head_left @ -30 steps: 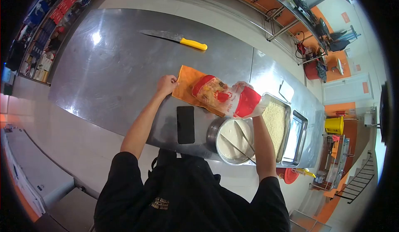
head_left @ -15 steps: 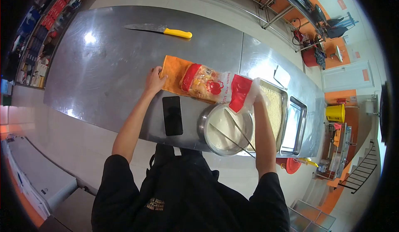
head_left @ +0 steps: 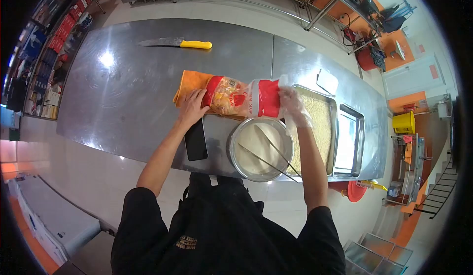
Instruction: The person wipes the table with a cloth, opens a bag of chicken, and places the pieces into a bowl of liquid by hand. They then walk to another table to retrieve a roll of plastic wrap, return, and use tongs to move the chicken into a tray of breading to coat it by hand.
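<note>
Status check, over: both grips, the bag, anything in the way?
Left grip at filled end of bag; gloved right grip at the other, blurred. Bag partly over orange cloth. Metal bowl close on near side.

Head camera looks forward, down at the hands (head_left: 192,108) (head_left: 295,106).

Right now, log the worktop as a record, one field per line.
Left grip: at the filled end of the bag
Right grip: blurred, clear plastic around it, at the bag's other end
Cloth: orange, partly under the bag
Bowl: pale mix, tongs in it
Tray: pale crumbs
Phone: left of bowl, screen dark
Knife: beyond cloth, yellow handle
</note>
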Demonstrator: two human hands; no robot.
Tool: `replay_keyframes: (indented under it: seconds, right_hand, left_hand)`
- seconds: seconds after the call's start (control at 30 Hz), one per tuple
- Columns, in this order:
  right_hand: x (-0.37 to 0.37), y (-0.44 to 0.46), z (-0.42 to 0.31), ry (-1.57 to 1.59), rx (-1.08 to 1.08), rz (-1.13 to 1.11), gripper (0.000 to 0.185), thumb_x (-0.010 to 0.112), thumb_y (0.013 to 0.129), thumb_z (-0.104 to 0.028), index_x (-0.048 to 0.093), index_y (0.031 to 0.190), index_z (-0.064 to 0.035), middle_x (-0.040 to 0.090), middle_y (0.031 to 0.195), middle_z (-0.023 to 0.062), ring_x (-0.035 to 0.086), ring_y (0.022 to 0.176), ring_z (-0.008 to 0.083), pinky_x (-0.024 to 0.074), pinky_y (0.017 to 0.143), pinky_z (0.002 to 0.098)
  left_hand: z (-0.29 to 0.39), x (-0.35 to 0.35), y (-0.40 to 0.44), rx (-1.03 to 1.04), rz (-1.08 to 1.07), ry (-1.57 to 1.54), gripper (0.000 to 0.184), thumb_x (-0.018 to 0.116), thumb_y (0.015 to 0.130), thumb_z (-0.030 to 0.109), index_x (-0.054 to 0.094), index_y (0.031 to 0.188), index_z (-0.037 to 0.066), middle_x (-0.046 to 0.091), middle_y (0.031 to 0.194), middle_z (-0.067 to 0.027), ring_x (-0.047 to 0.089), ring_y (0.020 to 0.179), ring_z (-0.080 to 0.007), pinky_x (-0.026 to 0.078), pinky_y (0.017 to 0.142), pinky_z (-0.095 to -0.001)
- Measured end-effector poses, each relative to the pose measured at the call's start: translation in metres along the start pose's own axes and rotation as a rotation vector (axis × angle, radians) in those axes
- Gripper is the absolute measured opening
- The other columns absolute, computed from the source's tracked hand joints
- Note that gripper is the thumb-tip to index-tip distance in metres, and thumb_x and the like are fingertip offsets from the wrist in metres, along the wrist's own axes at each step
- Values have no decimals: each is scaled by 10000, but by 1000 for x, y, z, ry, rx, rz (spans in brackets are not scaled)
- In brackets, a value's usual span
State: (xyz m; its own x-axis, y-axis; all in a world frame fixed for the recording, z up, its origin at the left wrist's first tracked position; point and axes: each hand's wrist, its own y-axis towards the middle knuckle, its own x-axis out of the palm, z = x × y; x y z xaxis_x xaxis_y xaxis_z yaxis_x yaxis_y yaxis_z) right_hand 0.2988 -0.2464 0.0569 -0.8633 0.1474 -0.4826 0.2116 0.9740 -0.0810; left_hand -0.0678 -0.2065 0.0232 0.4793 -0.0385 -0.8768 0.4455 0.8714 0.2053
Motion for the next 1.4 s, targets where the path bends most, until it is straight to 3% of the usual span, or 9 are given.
replay_keyframes:
  seconds: [0.23,0.4,0.53,0.6,0.73,0.8,1.17,1.23,1.4]
  right_hand:
    - [6,54,-23,292,25,-116,163,541,836,-77,645,961,-66,593,692,23,510,662,71,437,597,229]
    - [-8,53,-5,-701,-481,283,177,523,846,-158,643,932,-60,643,757,143,621,684,273,473,625,346]
    - [-2,-21,-71,-698,-348,629,187,515,828,-175,648,883,-56,642,835,181,616,784,352,478,690,428]
    - [12,-29,-43,-50,-236,371,183,500,812,-151,657,836,-61,648,867,155,621,812,331,485,721,432]
    - [11,-43,-55,-665,140,-170,184,497,818,-174,625,819,-41,640,916,128,609,874,273,490,757,355]
    - [23,-30,-36,-1100,-515,-504,189,468,823,-153,626,817,-47,650,898,110,625,809,231,501,720,343]
    - [63,21,29,-918,-778,-361,219,513,818,-222,634,907,-63,635,838,113,612,762,221,492,646,303]
    - [64,9,1,76,414,-472,317,548,835,-330,641,956,-52,635,828,89,594,746,171,476,635,286]
    - [75,-4,-35,-25,107,-423,324,570,836,-345,645,963,-56,619,790,50,560,702,118,455,616,265]
  left_hand:
    - [-3,13,4,-122,6,-113,563,701,697,166,445,1191,79,538,1136,-152,524,1050,-320,426,855,-420]
    - [12,8,8,-172,-22,-69,542,698,694,158,444,1165,67,557,1033,-176,551,960,-349,459,788,-432]
    - [5,25,6,-132,90,-64,500,701,691,171,465,1118,56,566,991,-180,559,919,-361,462,775,-432]
    - [-2,24,5,-77,97,-47,512,704,687,173,462,1127,72,563,982,-172,562,901,-355,463,764,-443]
    - [4,23,6,-99,45,-56,487,701,686,184,477,1106,78,565,963,-166,562,899,-353,461,754,-441]
    - [8,22,7,-127,34,-18,470,704,674,184,486,1075,74,567,937,-167,562,896,-353,460,751,-442]
    - [-13,21,30,-347,-87,-197,614,697,665,338,458,1148,43,574,1003,-208,562,958,-345,446,823,-427]
    - [-27,20,42,-495,-180,-448,800,679,664,511,433,1202,-26,558,1098,-246,546,1040,-337,432,876,-401]
    - [12,0,67,-560,-381,-240,900,647,615,654,504,1157,-49,558,1112,-246,554,1041,-324,433,875,-380]
